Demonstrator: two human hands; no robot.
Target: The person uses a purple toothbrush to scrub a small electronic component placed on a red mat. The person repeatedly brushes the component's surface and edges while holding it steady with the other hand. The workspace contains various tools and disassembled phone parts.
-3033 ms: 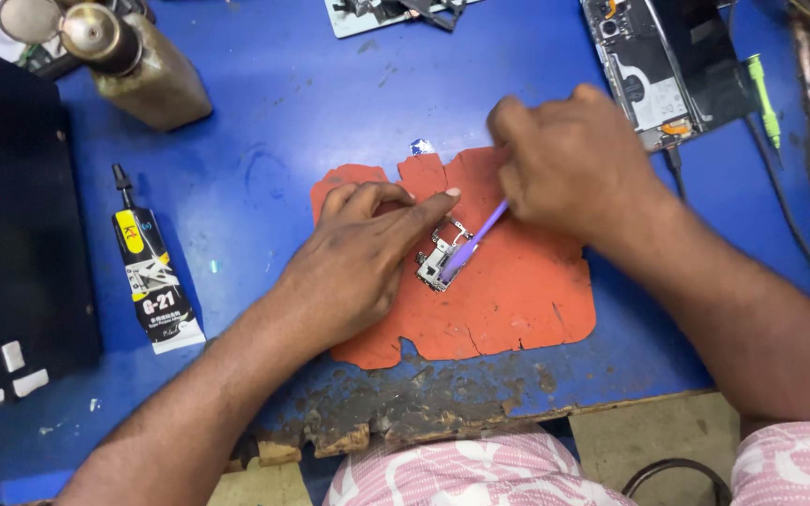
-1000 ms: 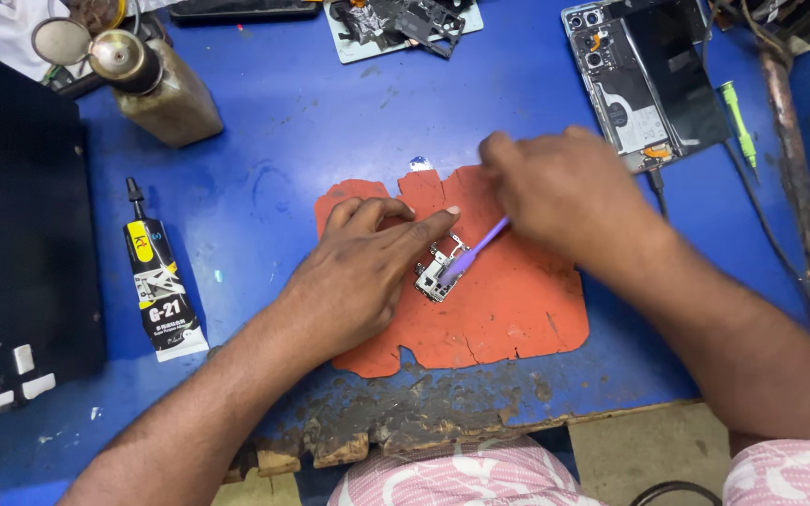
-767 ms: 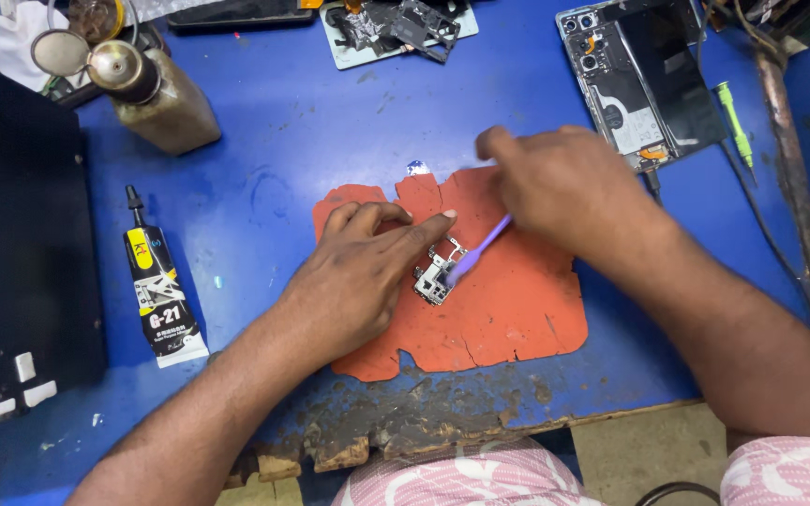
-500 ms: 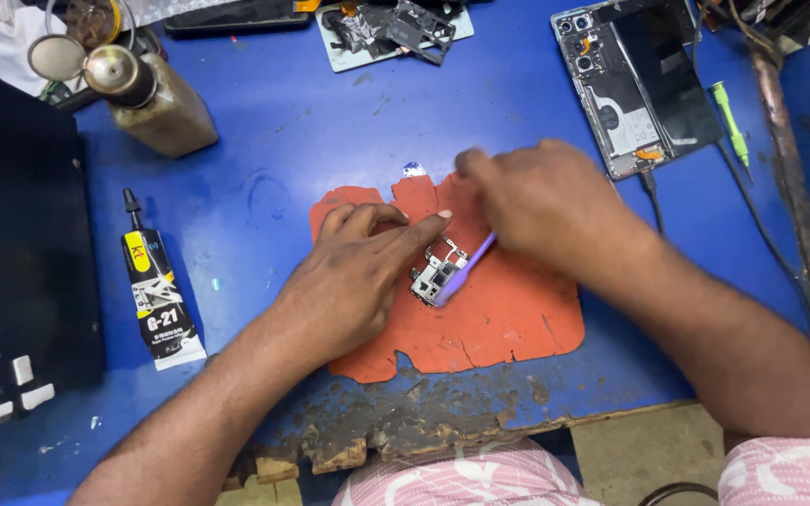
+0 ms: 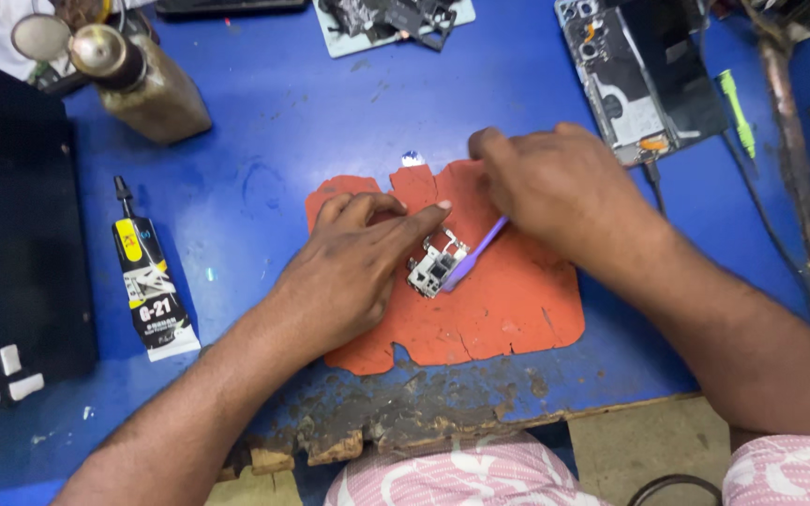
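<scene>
A small silvery circuit part (image 5: 436,265) lies on an orange-red mat (image 5: 503,309) in the middle of the blue table. My left hand (image 5: 353,272) rests flat on the mat, its index finger stretched out and pressing the part's upper edge. My right hand (image 5: 555,192) grips a thin purple tool (image 5: 473,253) whose tip touches the part's right side. Most of the tool's handle is hidden inside the fist.
A black-and-yellow glue tube (image 5: 147,281) lies at the left. A brown bottle (image 5: 142,80) stands at the back left, a dark box (image 5: 11,244) at the far left. An opened phone (image 5: 635,75) lies back right, a parts tray (image 5: 391,17) at the back. The table's front edge (image 5: 396,426) is chipped.
My right hand has shifted slightly left with the purple tool against the part. The left hand stays on the part. The view has drifted a little.
</scene>
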